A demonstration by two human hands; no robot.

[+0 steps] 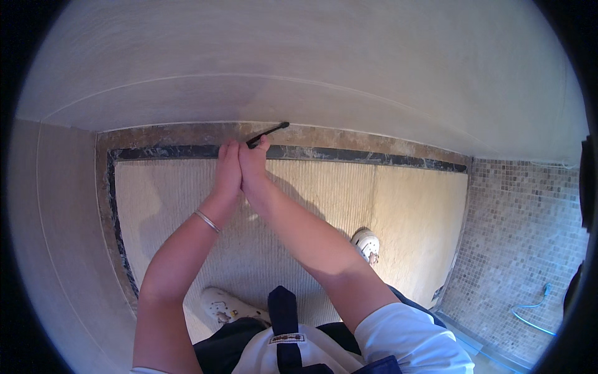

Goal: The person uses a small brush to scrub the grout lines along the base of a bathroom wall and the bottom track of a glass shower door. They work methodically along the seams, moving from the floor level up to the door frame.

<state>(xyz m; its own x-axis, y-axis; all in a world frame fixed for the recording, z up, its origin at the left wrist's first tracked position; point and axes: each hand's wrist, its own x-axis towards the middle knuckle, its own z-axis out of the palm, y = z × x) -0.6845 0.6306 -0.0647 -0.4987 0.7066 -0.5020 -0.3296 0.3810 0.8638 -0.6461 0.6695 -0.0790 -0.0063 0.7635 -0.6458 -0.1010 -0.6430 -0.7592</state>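
Note:
My left hand (229, 166) and my right hand (252, 161) are pressed side by side above the edge of the ribbed floor. Together they close around a thin black stick-like tool (266, 134), and its lower part is hidden inside them. The tool slants up to the right, and its small dark head (284, 125) is at the base of the wall, over the brown stone border (313, 134). Whether the head is a brush cannot be made out. A dark marble strip (322, 153) runs just below, partly covered by my fingers.
A pale wall (299, 103) rises ahead, with another wall (70, 187) at left. My white clogs (366, 245) stand on the ribbed floor (303, 187). At right are a smooth floor panel (416, 210), mosaic tiles (504, 233) and a bluish curved hose or cord (528, 318).

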